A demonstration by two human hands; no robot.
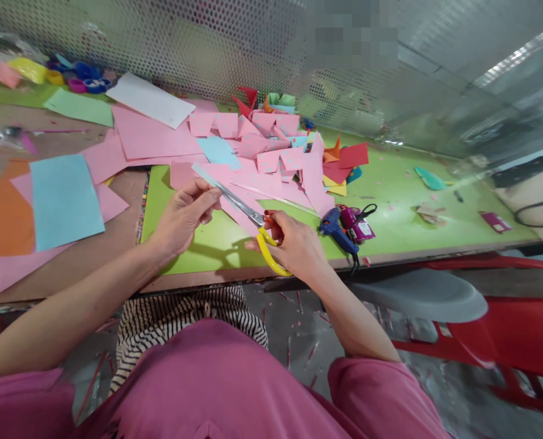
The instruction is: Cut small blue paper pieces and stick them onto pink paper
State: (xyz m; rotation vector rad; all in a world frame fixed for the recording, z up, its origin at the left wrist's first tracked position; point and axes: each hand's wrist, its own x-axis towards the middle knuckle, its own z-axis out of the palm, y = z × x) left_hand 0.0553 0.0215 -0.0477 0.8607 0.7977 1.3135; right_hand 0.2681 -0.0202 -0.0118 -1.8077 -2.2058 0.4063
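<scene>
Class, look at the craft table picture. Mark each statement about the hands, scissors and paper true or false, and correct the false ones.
1. The right hand holds yellow-handled scissors. True.
2. The left hand grips the glue gun. False: it pinches a pink paper strip; the glue gun lies on the green mat.
3. A light blue sheet lies left of the left hand. True.
4. The scissors have blue handles. False: yellow.

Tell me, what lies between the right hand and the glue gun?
Nothing. In the head view, only bare green mat shows between the right hand, which holds the scissors, and the blue glue gun.
</scene>
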